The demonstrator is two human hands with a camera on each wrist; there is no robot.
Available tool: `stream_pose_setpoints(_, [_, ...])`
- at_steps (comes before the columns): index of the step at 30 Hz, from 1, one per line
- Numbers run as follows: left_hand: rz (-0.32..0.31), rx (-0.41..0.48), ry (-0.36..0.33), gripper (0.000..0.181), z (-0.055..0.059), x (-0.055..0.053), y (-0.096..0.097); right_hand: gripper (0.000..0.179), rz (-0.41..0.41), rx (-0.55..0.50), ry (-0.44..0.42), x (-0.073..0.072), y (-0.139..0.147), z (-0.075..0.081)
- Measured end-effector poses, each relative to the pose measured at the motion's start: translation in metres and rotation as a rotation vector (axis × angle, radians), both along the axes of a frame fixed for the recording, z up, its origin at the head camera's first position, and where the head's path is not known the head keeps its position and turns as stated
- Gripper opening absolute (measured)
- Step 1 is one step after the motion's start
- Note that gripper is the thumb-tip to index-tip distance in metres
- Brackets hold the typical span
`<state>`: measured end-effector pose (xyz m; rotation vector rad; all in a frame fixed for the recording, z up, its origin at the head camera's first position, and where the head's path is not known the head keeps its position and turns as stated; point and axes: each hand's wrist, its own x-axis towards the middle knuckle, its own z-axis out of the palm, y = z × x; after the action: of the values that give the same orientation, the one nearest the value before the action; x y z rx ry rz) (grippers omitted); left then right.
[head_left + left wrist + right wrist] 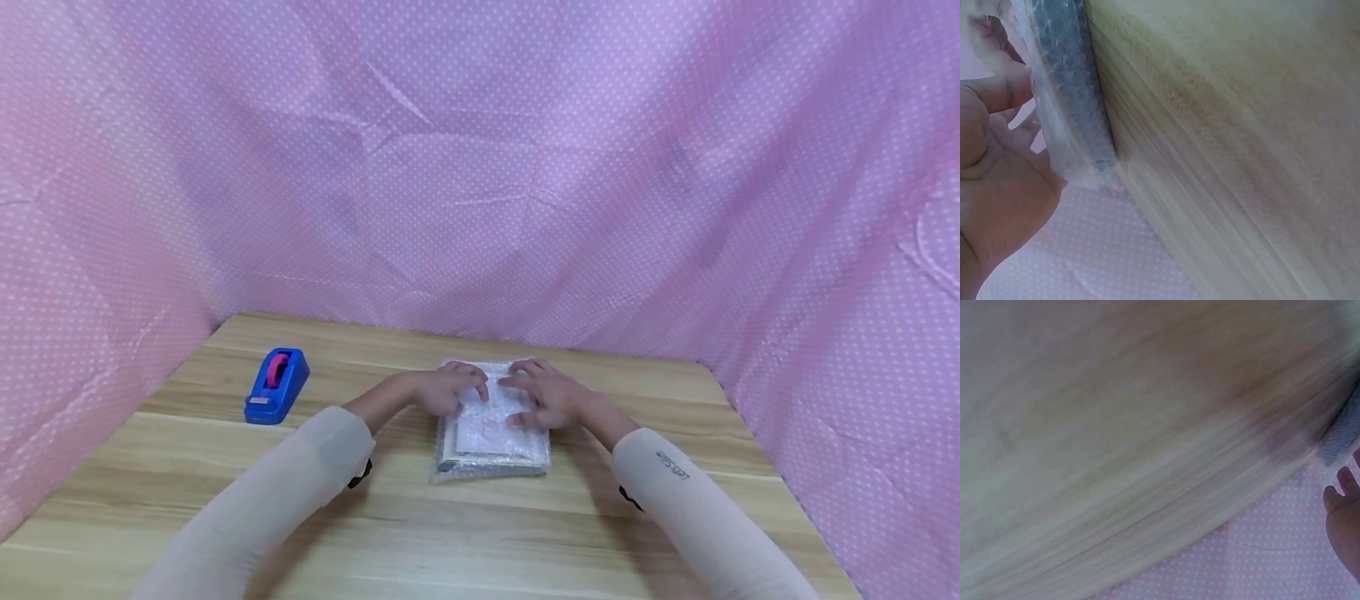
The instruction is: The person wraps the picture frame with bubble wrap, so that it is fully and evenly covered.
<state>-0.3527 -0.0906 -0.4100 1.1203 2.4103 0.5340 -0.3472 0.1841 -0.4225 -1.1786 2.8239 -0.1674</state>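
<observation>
A flat package in bubble wrap [491, 433] lies on the wooden table in the middle of the head view. Through the clear wrap show a smaller white flat piece on top and a larger piece with a grey edge below. My left hand [448, 389] rests on its upper left part, fingers loosely bent over the top. From the other side, my right hand [546, 395] lies on the upper right part with fingers spread. In the left wrist view, the wrap [1063, 81] stands beside the thumb; the right wrist view catches only the package's grey side [1341, 434] near the fingers.
A blue tape dispenser [276, 386] with a pink core stands on the left of the wooden table [465, 542]. Pink dotted cloth [480, 208] hangs round the table's back and sides. Both forearms wear light sleeves.
</observation>
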Motion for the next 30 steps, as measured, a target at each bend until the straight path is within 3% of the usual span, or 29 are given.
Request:
stream_pose_setpoints(4, [-0.014, -0.014, 0.136, 0.040, 0.000, 0.002, 0.003, 0.075, 0.006, -0.001, 0.013, -0.001, 0.002, 0.000])
stream_pose_setpoints(8, [-0.025, -0.019, 0.201, 0.038, 0.003, 0.003, 0.005, 0.075, 0.006, -0.009, 0.016, 0.000, 0.003, 0.003])
stream_pose_setpoints(22, [-0.006, 0.008, 0.214, 0.036, 0.006, 0.004, 0.005, 0.070, 0.017, -0.311, -0.135, 0.004, 0.002, 0.008])
stream_pose_setpoints(30, [-0.007, 0.077, 0.283, 0.035, 0.007, 0.004, 0.002, 0.052, -0.036, -0.426, -0.138, 0.008, 0.001, 0.019])
